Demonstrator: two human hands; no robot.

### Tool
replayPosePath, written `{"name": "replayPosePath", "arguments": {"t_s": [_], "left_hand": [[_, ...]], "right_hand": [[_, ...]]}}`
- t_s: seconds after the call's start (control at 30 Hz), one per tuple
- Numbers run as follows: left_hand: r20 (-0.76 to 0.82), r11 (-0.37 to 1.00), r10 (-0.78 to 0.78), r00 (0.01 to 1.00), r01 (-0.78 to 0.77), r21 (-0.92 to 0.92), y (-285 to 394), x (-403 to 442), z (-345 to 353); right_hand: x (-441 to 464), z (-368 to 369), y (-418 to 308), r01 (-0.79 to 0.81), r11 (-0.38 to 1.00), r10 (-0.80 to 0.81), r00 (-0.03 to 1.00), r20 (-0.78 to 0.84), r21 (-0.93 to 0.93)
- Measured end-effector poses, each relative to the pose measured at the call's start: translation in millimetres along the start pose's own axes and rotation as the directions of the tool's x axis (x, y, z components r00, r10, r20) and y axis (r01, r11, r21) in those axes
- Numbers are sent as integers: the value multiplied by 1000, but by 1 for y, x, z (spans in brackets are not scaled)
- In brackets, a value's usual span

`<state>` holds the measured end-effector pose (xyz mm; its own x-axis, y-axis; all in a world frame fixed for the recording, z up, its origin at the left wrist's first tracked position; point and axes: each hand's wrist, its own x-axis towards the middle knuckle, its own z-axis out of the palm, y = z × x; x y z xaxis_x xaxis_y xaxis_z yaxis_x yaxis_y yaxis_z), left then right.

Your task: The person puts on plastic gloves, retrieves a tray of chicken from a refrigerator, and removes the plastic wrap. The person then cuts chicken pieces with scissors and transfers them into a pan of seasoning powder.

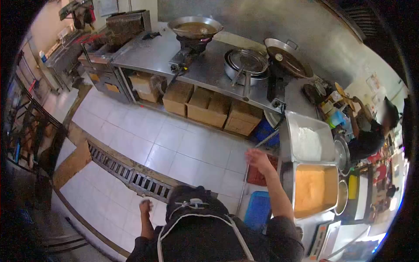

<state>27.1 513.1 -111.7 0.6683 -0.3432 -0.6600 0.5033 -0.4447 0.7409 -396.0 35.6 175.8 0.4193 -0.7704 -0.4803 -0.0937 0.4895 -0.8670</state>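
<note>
My right hand (258,160) is raised over the floor, left of the metal tray of white powder (309,144) and the tray of orange-brown powder (310,187). It touches neither tray. Its fingers are blurred, so their pose is unclear. Lower down, my left hand (146,206) hangs beside my body above the white floor tiles, near the drain grate (131,174). Its fingers look curled, but they are small and smeared, and whether they hold anything does not show.
A steel counter (144,50) bears a wide pan (195,28) on a burner, a strainer (248,60) over a pot, and another wok (288,59). Cardboard boxes (207,105) sit beneath. A blue tray (256,209) lies near my right arm. Another person (371,142) stands at the right.
</note>
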Motion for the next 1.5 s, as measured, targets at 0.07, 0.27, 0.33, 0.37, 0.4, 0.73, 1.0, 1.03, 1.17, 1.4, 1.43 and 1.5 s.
{"name": "replayPosePath", "arguments": {"t_s": [0.07,0.27,0.33,0.37,0.4,0.73,1.0,1.03,1.17,1.4,1.43,1.5], "left_hand": [[34,997,0,999,3,-81,50,28,51],[232,999,52,971,-51,-8,161,94,194],[316,998,56,947,-53,-17,205,120,251],[356,998,68,932,-57,-41,236,131,280],[453,997,80,888,-76,-28,268,143,313],[837,560,482,260,-826,-66,532,87,634],[615,827,543,571,-240,-508,598,119,627],[616,828,543,571,-244,-504,604,128,641],[622,791,609,493,-308,-529,609,158,731],[904,960,221,365,-247,-135,577,214,894],[886,961,190,424,-266,-79,579,206,901],[758,952,183,626,-306,23,587,190,909]], "right_hand": [[57,-11,-21,31,999,-31,999,39,8],[210,-21,-120,180,970,-171,983,-68,165],[271,-31,-140,206,943,-179,976,-126,262],[293,-32,-147,233,906,-188,970,-156,353],[304,-21,-163,246,902,-190,964,-184,354],[408,95,-203,155,534,-339,940,43,831],[351,98,-291,-157,379,-249,932,263,912],[339,102,-302,-195,379,-268,912,309,905],[298,110,-340,-258,334,-407,828,386,906],[260,149,-376,-281,275,-526,756,389,919],[257,153,-376,-260,275,-533,760,372,925],[250,155,-374,-251,301,-520,765,379,920]]}}
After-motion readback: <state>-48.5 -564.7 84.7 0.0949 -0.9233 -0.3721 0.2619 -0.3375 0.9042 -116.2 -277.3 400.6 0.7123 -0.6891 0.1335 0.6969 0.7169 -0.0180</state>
